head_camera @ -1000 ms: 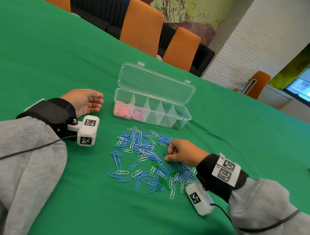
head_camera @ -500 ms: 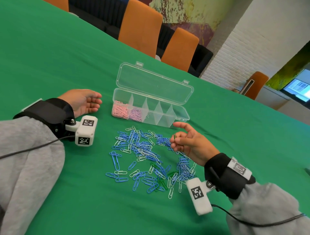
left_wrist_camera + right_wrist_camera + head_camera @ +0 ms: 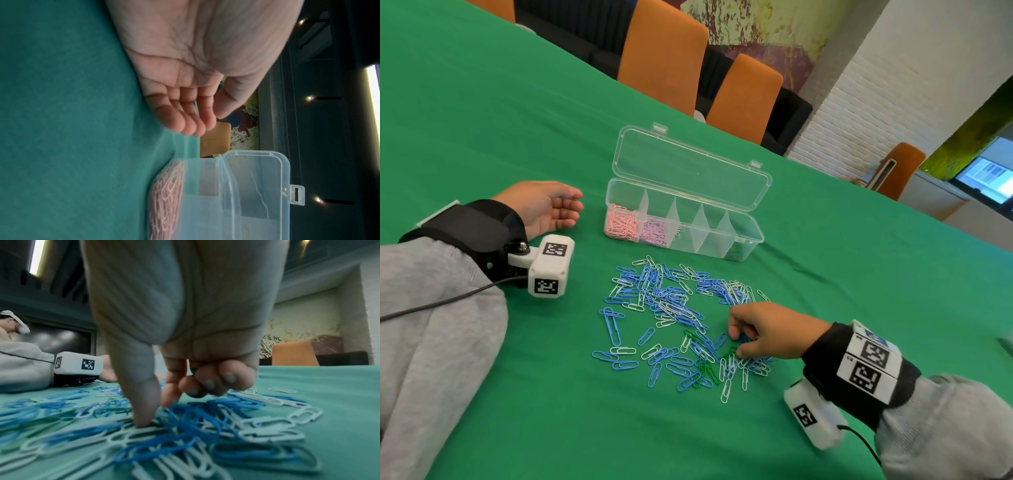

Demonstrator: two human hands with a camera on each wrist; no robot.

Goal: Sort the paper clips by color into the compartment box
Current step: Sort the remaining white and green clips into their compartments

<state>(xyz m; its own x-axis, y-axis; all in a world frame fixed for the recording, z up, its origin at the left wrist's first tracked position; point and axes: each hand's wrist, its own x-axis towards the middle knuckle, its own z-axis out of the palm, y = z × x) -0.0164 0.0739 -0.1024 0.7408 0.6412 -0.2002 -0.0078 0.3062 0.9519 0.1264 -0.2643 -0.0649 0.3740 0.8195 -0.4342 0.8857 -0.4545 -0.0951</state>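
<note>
1. The green surface ran wide and bare beyond the left hand; its far edge met orange chairs. Bare cloth also lay on the near side of the right hand, toward the person.
2. The right hand reached down into the loose clips, at the pile's right part. Its thumb and forefinger tip pressed among blue and white clips; the other fingers were curled under the palm. Whether a clip was already pinched between thumb and forefinger could not be told.
3. Most of the pile spread to the left of these fingers and beyond them toward the box; a few green clips lay just left of the thumb, mixed with blue ones.
4. The left hand rested palm up on the surface, fingers loosely bent and holding nothing. The box stood near, just to the right of its fingertips, apart from them.
5. The box was clear plastic, with its lid open and tilted back. It had a row of compartments. The one nearest the left fingers held pink clips, the next one pale purple clips. The farthest held something dark, too small to tell. The middle ones looked nearly bare.
6. The box stood beyond the pile, well apart from the right fingers.
</note>
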